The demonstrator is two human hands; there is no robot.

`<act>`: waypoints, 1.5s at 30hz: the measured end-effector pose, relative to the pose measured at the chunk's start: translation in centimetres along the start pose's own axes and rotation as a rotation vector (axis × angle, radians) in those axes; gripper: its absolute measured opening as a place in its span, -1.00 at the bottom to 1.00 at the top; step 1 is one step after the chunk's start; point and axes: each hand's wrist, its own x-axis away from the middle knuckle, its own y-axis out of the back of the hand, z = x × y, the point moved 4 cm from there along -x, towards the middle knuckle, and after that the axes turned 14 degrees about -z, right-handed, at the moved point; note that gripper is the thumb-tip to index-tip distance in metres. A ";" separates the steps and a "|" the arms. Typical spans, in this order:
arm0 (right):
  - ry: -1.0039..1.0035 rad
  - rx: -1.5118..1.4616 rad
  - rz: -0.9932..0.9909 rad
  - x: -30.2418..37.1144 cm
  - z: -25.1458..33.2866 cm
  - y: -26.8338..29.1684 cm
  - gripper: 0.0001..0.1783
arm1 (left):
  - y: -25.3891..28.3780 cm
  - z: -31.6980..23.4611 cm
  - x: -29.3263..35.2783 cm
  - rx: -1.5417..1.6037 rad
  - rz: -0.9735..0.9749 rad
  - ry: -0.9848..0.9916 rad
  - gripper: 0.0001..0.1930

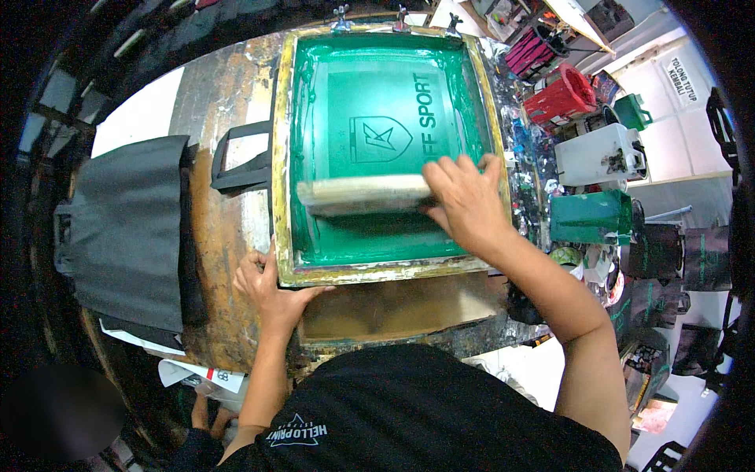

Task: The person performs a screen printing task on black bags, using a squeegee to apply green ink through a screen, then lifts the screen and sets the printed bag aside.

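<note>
A screen-printing frame [284, 228] with a yellow, ink-stained rim lies on the worktable, its mesh coated with wet green ink [338, 240]. A dark shield emblem and lettering show through the mesh. My right hand [465, 200] is closed round the right end of a pale squeegee [366, 191], which lies crosswise over the lower part of the mesh and is blurred. At the frame's near left corner, my left hand [273, 285] grips the rim, thumb along the near edge and forefinger up the side. Handles of a black bag [236, 181] stick out from under the frame's left side.
A stack of black bags [130, 236] lies at the left of the stained wooden table [224, 299]. Wing-nut clamps [401, 20] hold the frame's far edge. Along the right stand a red tub [560, 94], a whitish container [590, 155] and a green container [591, 216]. Part of another person [206, 417] shows lower left.
</note>
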 end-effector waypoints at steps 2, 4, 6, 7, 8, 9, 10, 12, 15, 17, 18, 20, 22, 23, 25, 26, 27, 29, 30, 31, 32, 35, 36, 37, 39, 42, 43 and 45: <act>0.023 0.045 -0.048 -1.7 -1.2 -1.0 -0.40 | -0.1 -0.1 -0.1 0.002 0.013 -0.001 0.12; 0.043 0.032 -0.102 -3.9 -2.4 -1.7 -0.39 | -0.1 0.0 -0.2 0.002 0.024 0.007 0.14; 0.063 0.054 -0.142 -6.3 -3.6 -2.7 -0.38 | -0.2 0.0 -0.2 0.001 0.046 0.019 0.15; 0.072 0.067 -0.184 -7.2 -4.5 -3.5 -0.35 | -0.1 0.0 -0.4 0.004 0.064 0.023 0.15; 0.079 0.092 -0.156 -8.3 -5.4 -4.0 -0.31 | -0.1 -0.1 -0.5 0.006 0.083 0.027 0.16; 0.093 0.104 -0.180 -9.4 -6.2 -4.5 -0.30 | 0.0 -0.1 -0.5 0.002 0.079 0.018 0.15; 0.107 0.120 -0.203 -10.4 -7.0 -5.1 -0.28 | 0.0 -0.1 -0.5 0.003 0.073 0.009 0.15; 0.140 0.143 -0.245 -12.4 -8.8 -6.1 -0.30 | -0.1 -0.1 -0.5 -0.004 0.083 0.006 0.14; 0.173 0.143 -0.258 -15.5 -10.4 -7.1 -0.27 | 0.0 0.0 -0.4 -0.018 0.106 0.026 0.13; 0.280 0.233 -0.394 -17.2 -12.5 -8.3 -0.24 | 0.0 -0.2 -0.7 -0.004 0.103 0.015 0.12; 0.238 0.204 -0.376 -18.0 -13.2 -8.8 -0.33 | -0.2 0.0 -0.7 0.000 0.111 0.008 0.12; 0.172 0.137 -0.347 -19.9 -13.4 -8.7 -0.47 | 0.0 0.1 -0.5 -0.002 0.117 0.010 0.11; 0.086 0.108 -0.163 -21.5 -13.9 -8.7 -0.31 | 0.0 0.0 -0.6 0.009 0.110 0.008 0.11; 0.125 0.106 -0.237 -21.7 -14.4 -9.5 -0.37 | 0.1 0.0 -0.6 0.014 0.107 0.007 0.10; 0.161 0.129 -0.272 -21.7 -15.7 -10.6 -0.35 | 0.2 -0.1 -0.7 0.023 0.099 -0.008 0.09; 0.161 0.151 -0.232 -21.7 -16.2 -11.0 -0.27 | 0.1 -0.1 -0.8 0.029 0.091 -0.015 0.09; 0.160 0.173 -0.192 -21.7 -16.7 -11.3 -0.19 | 0.1 -0.2 -0.8 0.030 0.094 -0.012 0.08; 0.137 0.166 -0.105 -22.5 -15.7 -10.6 -0.17 | 0.1 -0.1 -0.6 0.026 0.087 0.005 0.07; 0.125 0.161 -0.061 -22.8 -15.2 -10.3 -0.16 | 0.2 -0.1 -0.6 0.029 0.083 -0.002 0.12; 0.142 0.156 -0.098 -22.8 -15.4 -10.2 -0.15 | 0.1 -0.1 -0.7 0.035 0.077 -0.016 0.17; 0.139 0.136 -0.093 -23.0 -15.7 -10.3 -0.15 | 0.2 -0.1 -0.7 0.040 0.072 -0.030 0.22; 0.076 0.091 -0.022 -24.1 -17.7 -11.4 -0.09 | 0.2 -0.1 -0.5 0.035 0.017 -0.052 0.21; 0.065 0.074 -0.044 -24.1 -17.8 -11.5 -0.08 | 0.3 -0.2 -0.6 0.042 0.013 -0.050 0.21; 0.057 0.080 -0.099 -23.7 -17.8 -11.4 -0.08 | 0.4 -0.3 -0.6 0.050 0.009 -0.049 0.20; -0.007 0.055 -0.078 -23.3 -17.8 -10.4 -0.08 | 0.5 -0.5 -0.8 0.058 -0.007 -0.040 0.15; -0.095 -0.001 -0.183 -21.4 -17.7 -8.5 -0.20 | 0.6 -0.8 -0.8 0.068 -0.028 -0.029 0.10; -0.102 -0.002 -0.192 -20.8 -17.0 -7.4 -0.22 | 0.8 -0.8 -0.7 0.072 -0.027 -0.034 0.14; -0.117 0.000 -0.208 -19.5 -15.7 -4.9 -0.26 | 0.7 -0.7 -0.6 0.083 -0.045 -0.031 0.14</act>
